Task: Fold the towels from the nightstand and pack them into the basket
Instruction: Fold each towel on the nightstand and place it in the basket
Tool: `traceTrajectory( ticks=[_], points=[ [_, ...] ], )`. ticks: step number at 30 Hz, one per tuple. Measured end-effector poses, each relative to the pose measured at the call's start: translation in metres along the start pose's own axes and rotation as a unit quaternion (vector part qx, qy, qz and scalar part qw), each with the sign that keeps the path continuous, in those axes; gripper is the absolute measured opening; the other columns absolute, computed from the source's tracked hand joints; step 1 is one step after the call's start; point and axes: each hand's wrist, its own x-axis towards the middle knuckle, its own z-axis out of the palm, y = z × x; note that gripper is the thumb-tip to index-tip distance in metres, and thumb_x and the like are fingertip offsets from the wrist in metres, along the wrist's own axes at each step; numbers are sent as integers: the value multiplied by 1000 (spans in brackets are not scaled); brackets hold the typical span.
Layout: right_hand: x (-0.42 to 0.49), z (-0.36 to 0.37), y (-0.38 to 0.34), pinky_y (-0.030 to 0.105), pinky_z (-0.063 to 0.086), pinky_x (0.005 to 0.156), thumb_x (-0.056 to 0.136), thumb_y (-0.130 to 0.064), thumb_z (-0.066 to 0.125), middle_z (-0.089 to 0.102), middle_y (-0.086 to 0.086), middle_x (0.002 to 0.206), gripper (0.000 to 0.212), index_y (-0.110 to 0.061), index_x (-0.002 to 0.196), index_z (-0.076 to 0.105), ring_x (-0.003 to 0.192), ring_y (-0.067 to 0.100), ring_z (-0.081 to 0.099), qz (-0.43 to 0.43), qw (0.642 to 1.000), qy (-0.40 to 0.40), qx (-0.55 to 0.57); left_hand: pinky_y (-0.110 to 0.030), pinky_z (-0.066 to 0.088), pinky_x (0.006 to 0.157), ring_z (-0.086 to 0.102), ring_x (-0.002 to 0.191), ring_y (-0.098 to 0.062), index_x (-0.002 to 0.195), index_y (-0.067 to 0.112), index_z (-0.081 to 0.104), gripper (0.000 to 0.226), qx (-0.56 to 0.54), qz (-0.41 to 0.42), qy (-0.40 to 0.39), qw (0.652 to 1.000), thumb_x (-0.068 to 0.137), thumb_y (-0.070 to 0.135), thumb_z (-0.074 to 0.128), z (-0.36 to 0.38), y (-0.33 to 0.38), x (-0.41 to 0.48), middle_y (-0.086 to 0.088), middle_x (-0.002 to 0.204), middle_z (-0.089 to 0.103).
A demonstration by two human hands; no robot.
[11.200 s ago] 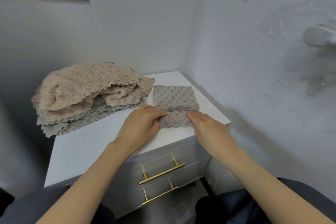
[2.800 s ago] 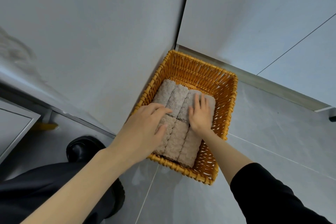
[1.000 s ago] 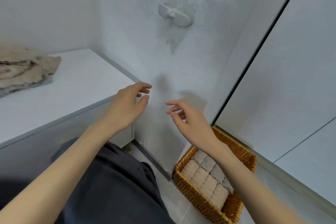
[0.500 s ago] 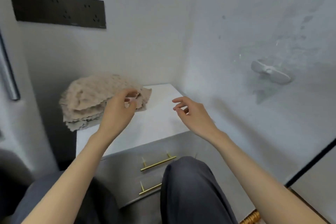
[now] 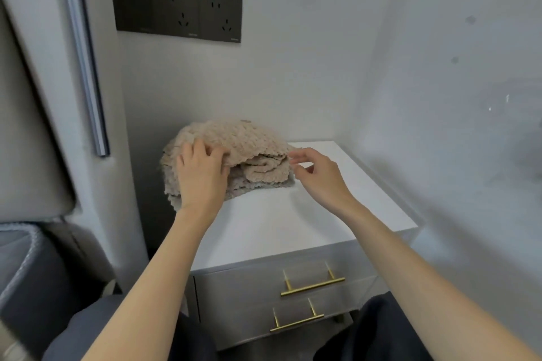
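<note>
A heap of beige, scallop-textured towels (image 5: pixel 249 141) lies at the back left of the white nightstand top (image 5: pixel 293 223). My left hand (image 5: pixel 199 176) rests on the front left of the heap, its fingers curled into the edge of the top towel. My right hand (image 5: pixel 316 176) hovers at the heap's right end with loosely bent fingers; the fingertips reach the top towel's right corner, and no firm hold shows. The basket is out of view.
The nightstand has two grey drawers with gold bar handles (image 5: pixel 312 284). It stands in a corner with walls behind and to the right. A black socket panel (image 5: pixel 179 9) is on the back wall. Grey upholstery (image 5: pixel 29 272) is at the left. My knees are at the bottom.
My view turned from the basket on the floor back to the nightstand. Both hands moved forward to the heap; the left now grips the top towel and the right has reached its right corner.
</note>
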Motion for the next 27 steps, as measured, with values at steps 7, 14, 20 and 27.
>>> traceTrajectory(
  ticks=[7, 14, 20, 27],
  points=[
    [14, 24, -9, 23, 46, 62, 90, -17, 55, 60, -9, 86, 41, -38, 125, 52, 56, 6, 50, -80, 996, 28, -5, -34, 37, 71, 44, 84, -19, 102, 18, 73, 19, -149, -26, 75, 986, 92, 29, 60, -4, -3, 8, 0, 82, 51],
    [36, 56, -26, 16, 38, 52, 88, -33, 61, 60, -11, 63, 54, -50, 135, 40, 64, -1, 57, -136, 984, 14, -116, -35, 39, 65, 46, 70, -17, 95, 20, 75, 15, -176, 1, 117, 977, 89, 29, 65, -10, 6, 9, 4, 69, 48],
    [62, 71, -36, 29, 54, 73, 92, -19, 51, 72, -14, 74, 27, -32, 105, 71, 71, 0, 66, -98, 990, 98, -6, -42, 45, 76, 53, 76, -21, 98, 21, 71, 11, -186, 26, 151, 971, 88, 24, 67, -9, 7, 11, 9, 72, 50],
    [108, 36, -61, 37, 57, 84, 97, -7, 46, 70, 6, 103, 27, -19, 94, 69, 99, 23, 67, 95, 908, 104, 394, -35, 34, 93, 44, 111, -24, 127, 25, 55, 51, -125, -9, 108, 986, 80, 32, 73, 6, 11, 13, -2, 119, 51]
  ],
)
